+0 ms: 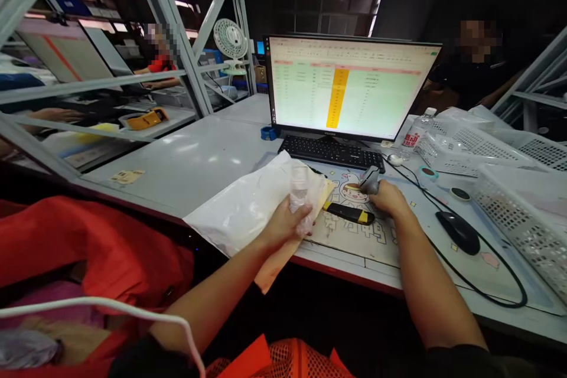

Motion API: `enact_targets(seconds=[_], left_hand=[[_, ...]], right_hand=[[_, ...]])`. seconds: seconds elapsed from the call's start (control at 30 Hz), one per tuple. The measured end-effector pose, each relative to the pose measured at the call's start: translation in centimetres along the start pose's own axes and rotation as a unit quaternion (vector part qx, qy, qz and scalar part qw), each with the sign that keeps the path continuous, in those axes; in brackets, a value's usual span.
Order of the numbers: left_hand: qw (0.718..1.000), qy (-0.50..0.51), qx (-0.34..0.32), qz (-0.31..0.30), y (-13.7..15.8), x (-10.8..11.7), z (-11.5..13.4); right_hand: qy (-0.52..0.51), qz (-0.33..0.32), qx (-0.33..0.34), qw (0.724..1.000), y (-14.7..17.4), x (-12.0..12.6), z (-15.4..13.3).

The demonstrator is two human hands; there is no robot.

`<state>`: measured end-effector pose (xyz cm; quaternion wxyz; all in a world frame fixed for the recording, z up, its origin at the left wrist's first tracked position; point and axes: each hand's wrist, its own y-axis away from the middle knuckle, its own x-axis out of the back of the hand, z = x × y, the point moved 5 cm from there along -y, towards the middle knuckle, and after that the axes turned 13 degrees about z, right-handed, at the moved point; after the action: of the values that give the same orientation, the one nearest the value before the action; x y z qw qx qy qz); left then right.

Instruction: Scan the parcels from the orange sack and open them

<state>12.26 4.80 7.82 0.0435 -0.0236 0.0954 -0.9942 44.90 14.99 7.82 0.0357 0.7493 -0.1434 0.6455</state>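
My left hand [290,221] is closed around a clear, see-through bottle-like item [299,180] in crinkled wrap, held upright near the desk's front edge. Beneath that hand lies a white plastic mailer bag [241,207], with a yellow-orange sheet or envelope [277,263] hanging past the edge. To the right, my right hand [390,198] grips a small grey hand tool [370,179] whose exact kind I cannot make out. Between the hands a black and yellow utility knife [349,212] rests on the printed desk mat [354,242].
A monitor [345,88] and black keyboard [332,152] stand at the back. Right of my right hand are a black mouse [458,231] with its looped cable, a water bottle [416,133] and white perforated baskets [522,207]. Metal shelf framing [168,29] rises at left; people are beyond.
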Motion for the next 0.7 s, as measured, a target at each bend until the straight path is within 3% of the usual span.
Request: enact_targets(seconds=[0.03,0.1,0.27,0.33,0.4,0.47,0.53,0.6,0.7], left_hand=[[1.000,-0.026,-0.011,-0.001,-0.1,-1.0,-1.0],[0.994,-0.104,-0.031,0.003,-1.0,-0.9,-2.8],[0.966,-0.253,-0.030,0.041,-5.0,5.0,-4.3],[0.978,-0.200,-0.011,0.065,-6.3,6.9,-4.0],[0.995,-0.053,0.035,0.076,-7.0,7.8,-3.4],[0.988,0.107,0.081,0.073,-7.2,7.7,-2.4],[0.974,0.202,0.089,0.056,-7.3,6.8,-0.9],[0.971,0.228,0.062,0.035,-7.7,5.7,0.7],[0.985,0.171,0.002,0.038,-9.0,4.1,2.1]], right_hand=[[0.004,0.003,-0.002,1.000,0.1,0.1,-0.1],[0.002,0.017,-0.006,1.000,0.2,0.6,-0.2],[-0.051,0.100,0.008,0.994,0.7,2.6,-0.7],[-0.069,0.120,0.026,0.990,1.0,3.2,-1.1],[-0.084,0.129,0.042,0.987,1.2,3.5,-1.5],[-0.097,0.132,0.050,0.985,1.4,3.5,-1.8],[-0.105,0.134,0.058,0.984,1.4,3.4,-2.0],[-0.108,0.135,0.065,0.983,1.3,3.3,-2.1],[-0.100,0.124,0.065,0.985,1.1,3.1,-1.9]])
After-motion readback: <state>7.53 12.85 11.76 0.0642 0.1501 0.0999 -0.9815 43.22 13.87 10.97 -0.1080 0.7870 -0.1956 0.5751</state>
